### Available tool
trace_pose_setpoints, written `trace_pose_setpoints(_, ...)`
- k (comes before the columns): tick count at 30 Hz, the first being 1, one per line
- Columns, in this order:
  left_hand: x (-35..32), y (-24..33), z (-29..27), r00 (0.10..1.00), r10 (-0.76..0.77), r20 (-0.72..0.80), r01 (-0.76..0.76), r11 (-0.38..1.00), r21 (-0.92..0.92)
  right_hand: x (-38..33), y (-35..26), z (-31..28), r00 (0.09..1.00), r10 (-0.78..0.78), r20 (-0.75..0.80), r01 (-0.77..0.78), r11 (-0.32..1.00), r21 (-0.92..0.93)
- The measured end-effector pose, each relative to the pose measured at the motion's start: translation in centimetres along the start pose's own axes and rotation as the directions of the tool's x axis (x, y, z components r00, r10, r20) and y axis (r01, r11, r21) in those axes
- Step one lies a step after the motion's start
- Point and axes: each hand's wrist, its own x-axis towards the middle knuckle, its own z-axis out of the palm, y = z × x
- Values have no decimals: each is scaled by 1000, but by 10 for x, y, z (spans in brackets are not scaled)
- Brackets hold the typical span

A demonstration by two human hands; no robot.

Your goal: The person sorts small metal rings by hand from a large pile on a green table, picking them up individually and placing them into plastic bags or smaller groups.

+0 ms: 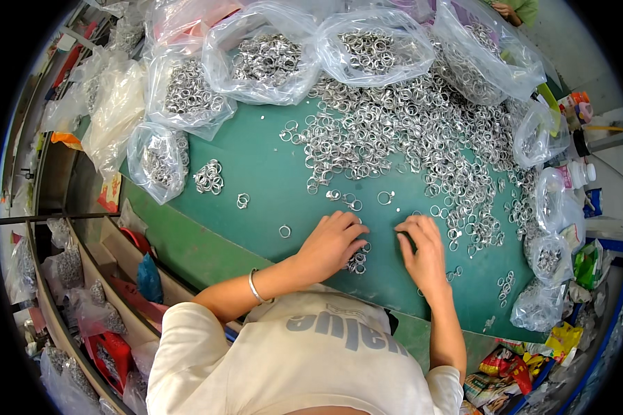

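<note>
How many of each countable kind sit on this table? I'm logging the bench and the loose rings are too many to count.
Clear plastic bags of metal rings, along the far and side edges: about 10
White bottles: 1
Hands on the green tabletop: 2, left hand and right hand
Bracelets: 1
Total: about 14

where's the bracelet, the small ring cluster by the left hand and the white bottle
bracelet (pixel 255 287), head view, on the band across the left wrist
small ring cluster (pixel 357 262), head view, middle of the pile beside the left hand's fingers
white bottle (pixel 579 173), head view, on its side wall, at the table's right edge
</note>
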Motion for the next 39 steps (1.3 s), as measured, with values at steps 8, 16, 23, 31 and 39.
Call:
trace_pose_setpoints(8,-85,11,-34,937,-120,329,291,788,-542,-22,-31,31,982,-77,174,7,929,371)
trace_pose_setpoints(16,-113,-53,18,616,-265,742,690,-272,-670,-24,-48,55,939,-197,283,138,967,215)
trace_pose_setpoints(23,-109,-50,58,619,-193,761,505,-645,-574,-61,-67,66,873,-343,348,251,926,282)
trace_pose_setpoints(31,-114,-70,75,515,-151,844,624,-609,-490,-89,-78,69,929,-272,251,77,805,589)
trace_pose_setpoints(39,-119,-25,-6,544,-414,729,789,-42,-613,-74,-59,30,973,229,34,-203,776,597)
